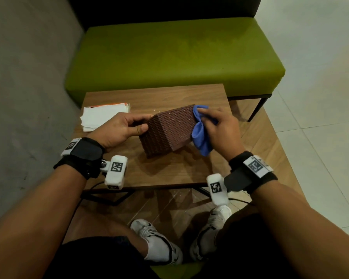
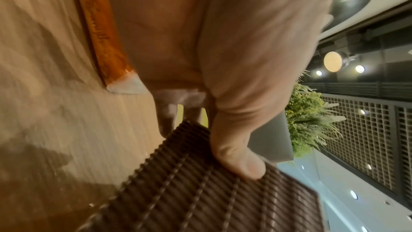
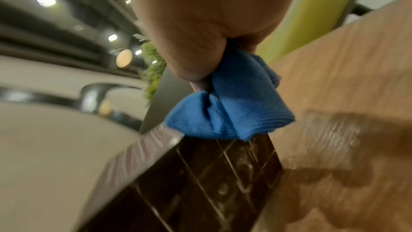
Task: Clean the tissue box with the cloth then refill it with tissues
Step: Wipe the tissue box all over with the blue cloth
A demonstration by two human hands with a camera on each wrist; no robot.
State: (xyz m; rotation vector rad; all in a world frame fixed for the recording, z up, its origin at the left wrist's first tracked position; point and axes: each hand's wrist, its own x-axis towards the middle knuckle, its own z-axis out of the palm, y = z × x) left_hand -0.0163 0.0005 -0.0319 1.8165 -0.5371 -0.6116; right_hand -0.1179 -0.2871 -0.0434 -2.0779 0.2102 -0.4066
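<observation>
Head: my left hand (image 1: pixel 123 128) grips the tissue box (image 1: pixel 167 130) tilted on the worktop (image 1: pixel 169 172); right hand (image 1: pixel 220 129) pinches the cloth (image 1: pixel 199 135) against its right end.
Left wrist: thumb (image 2: pixel 236 154) clamps the box's near edge.
Right wrist: the cloth touches the box's upper corner; box runs leftward from my grip.

- Your left hand (image 1: pixel 123 128) grips the tissue box (image 1: pixel 166 131) at its left end, thumb on top.
- Your right hand (image 1: pixel 220 129) bunches the cloth (image 1: pixel 199 133) against the box's right end.

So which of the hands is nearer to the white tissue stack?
Left. The left hand grips the tissue box right beside the tissue stack; the right hand holds the cloth at the box's far end.
</observation>
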